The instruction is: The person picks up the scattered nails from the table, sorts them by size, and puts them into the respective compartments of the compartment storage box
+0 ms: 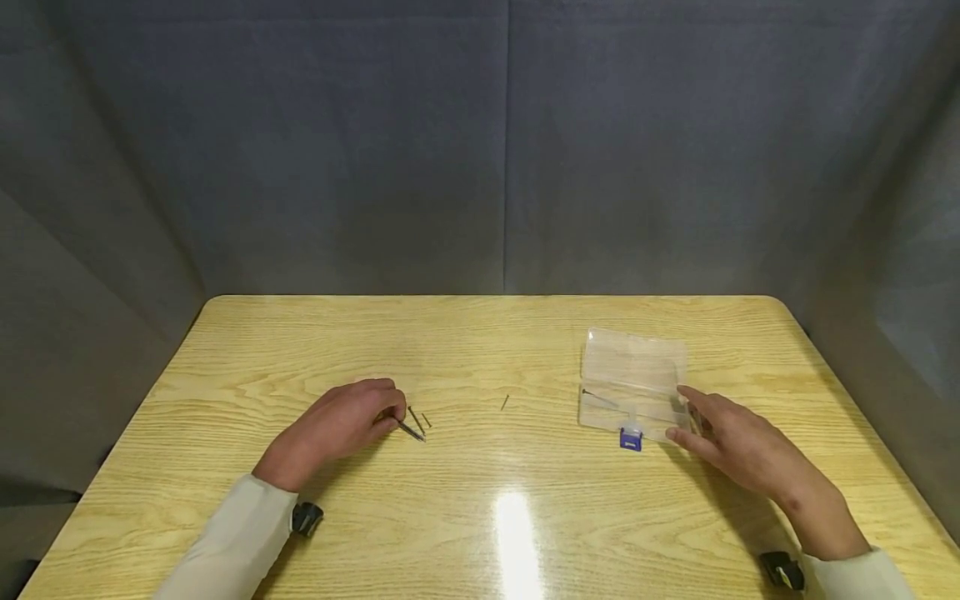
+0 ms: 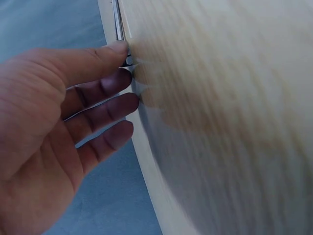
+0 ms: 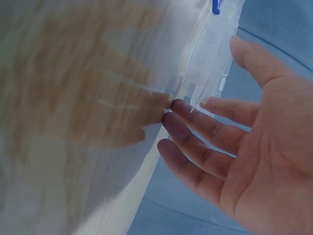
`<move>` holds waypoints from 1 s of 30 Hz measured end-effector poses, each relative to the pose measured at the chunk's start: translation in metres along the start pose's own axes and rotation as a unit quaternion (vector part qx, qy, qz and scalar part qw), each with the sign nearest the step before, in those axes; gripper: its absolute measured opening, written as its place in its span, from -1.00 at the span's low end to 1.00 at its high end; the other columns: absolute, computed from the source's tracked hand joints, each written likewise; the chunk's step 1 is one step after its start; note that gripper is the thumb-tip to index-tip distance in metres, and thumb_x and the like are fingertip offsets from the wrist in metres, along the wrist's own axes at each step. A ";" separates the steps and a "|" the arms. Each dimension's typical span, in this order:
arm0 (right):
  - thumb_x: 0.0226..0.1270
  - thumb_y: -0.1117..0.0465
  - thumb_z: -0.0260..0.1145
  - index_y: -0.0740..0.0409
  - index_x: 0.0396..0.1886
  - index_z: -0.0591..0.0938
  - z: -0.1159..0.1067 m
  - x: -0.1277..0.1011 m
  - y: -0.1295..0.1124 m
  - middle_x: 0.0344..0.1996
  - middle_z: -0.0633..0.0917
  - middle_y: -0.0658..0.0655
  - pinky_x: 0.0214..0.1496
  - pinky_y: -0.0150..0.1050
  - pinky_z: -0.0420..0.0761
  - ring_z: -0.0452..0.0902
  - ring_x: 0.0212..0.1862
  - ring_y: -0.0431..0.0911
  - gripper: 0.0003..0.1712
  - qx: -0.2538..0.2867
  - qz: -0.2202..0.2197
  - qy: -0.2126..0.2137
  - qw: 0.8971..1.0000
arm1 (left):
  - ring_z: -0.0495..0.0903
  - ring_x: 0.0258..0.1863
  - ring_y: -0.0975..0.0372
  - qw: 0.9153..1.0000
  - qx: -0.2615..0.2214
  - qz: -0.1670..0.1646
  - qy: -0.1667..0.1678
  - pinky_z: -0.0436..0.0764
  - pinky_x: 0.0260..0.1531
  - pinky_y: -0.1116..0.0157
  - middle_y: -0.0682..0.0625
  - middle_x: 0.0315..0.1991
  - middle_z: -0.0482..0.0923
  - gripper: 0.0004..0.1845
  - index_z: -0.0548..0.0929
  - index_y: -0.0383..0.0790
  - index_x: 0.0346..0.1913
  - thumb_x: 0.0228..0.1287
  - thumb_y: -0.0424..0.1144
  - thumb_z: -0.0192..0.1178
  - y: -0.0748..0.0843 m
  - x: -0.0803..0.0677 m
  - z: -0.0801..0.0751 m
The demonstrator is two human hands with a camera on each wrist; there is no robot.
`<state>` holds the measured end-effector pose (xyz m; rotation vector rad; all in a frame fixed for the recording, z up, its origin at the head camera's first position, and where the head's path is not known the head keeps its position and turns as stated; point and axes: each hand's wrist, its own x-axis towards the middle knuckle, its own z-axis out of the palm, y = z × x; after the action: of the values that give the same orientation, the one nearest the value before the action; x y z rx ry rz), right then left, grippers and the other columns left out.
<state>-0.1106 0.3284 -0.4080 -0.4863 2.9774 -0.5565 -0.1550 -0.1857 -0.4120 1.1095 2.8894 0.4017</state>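
My left hand (image 1: 348,417) is low over the table, left of the middle, pinching the near end of a dark screw (image 1: 411,431) between thumb and index finger. In the left wrist view the screw's head (image 2: 129,60) shows right at the fingertips, while the other fingers curve loosely below. Just beyond it lie a second long screw (image 1: 416,417) and a short one (image 1: 427,420). To the right, a clear plastic box (image 1: 633,360) stands with its lid raised back, a long screw (image 1: 600,400) inside. My right hand (image 1: 731,437) rests at its right end, thumb and fingers spread around the corner.
A small single screw (image 1: 505,402) lies on the wooden table (image 1: 480,333) between the hands and the box. A blue latch (image 1: 631,439) hangs at the box's front. Dark grey curtains (image 1: 360,150) stand behind the table and along its sides.
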 end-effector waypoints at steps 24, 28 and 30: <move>0.51 -0.06 0.33 0.46 0.46 0.34 -0.001 0.000 0.001 0.22 0.51 0.58 0.15 0.34 0.47 0.47 0.23 0.45 -0.17 0.002 -0.008 0.002 1.000 | 0.30 -0.43 0.32 0.989 -0.094 -0.042 -0.108 0.39 -0.37 0.30 0.13 -0.35 0.37 -0.78 0.50 -0.08 -0.34 0.48 -0.40 0.23 0.004 0.010 -0.015; 0.51 -0.08 0.32 0.46 0.47 0.33 -0.001 0.000 0.000 0.22 0.51 0.58 0.15 0.34 0.47 0.48 0.23 0.44 -0.16 0.005 -0.002 -0.003 1.000 | 0.30 -0.43 0.33 0.990 -0.092 -0.040 -0.103 0.39 -0.37 0.30 0.14 -0.34 0.38 -0.79 0.50 -0.08 -0.32 0.49 -0.39 0.23 0.003 0.008 -0.013; 0.51 -0.08 0.32 0.45 0.47 0.33 0.000 0.000 0.000 0.22 0.51 0.58 0.14 0.34 0.48 0.48 0.22 0.44 -0.16 0.006 -0.002 -0.004 1.000 | 0.30 -0.43 0.33 0.991 -0.087 -0.036 -0.095 0.39 -0.36 0.30 0.15 -0.33 0.38 -0.80 0.50 -0.08 -0.31 0.49 -0.39 0.22 0.002 0.007 -0.011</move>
<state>-0.1102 0.3284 -0.4074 -0.4913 2.9653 -0.5719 -0.1599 -0.1823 -0.4000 0.9587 2.6605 0.5045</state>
